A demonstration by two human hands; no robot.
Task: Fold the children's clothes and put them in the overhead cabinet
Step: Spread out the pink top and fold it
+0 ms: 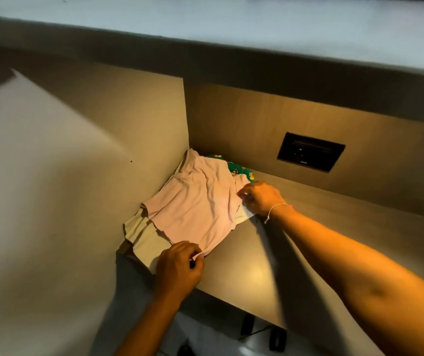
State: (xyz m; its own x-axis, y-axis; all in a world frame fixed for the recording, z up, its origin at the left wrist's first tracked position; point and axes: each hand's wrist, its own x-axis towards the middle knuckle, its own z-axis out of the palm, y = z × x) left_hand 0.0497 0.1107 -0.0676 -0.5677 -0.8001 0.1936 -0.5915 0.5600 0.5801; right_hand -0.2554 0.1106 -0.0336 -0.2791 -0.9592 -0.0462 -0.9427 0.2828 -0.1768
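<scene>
Pink shirt (195, 204) lies on a cream garment (144, 235) in the desk (295, 253) corner, w/ a green print piece (239, 170) behind. We pinch its near hem w/ our L hand (178, 265), its right edge w/ our R hand (259, 197).

I see a brown desktop (295, 227) with a bright glare patch (257, 276) near its front edge. A black socket plate (310, 155) is set in the wood-grain back panel (231, 119) above the rear edge. A brown side panel (128, 111) closes the left edge, beside a pale wall (38, 176). Below the front edge lie dark objects (277, 339), too blurred to name.
</scene>
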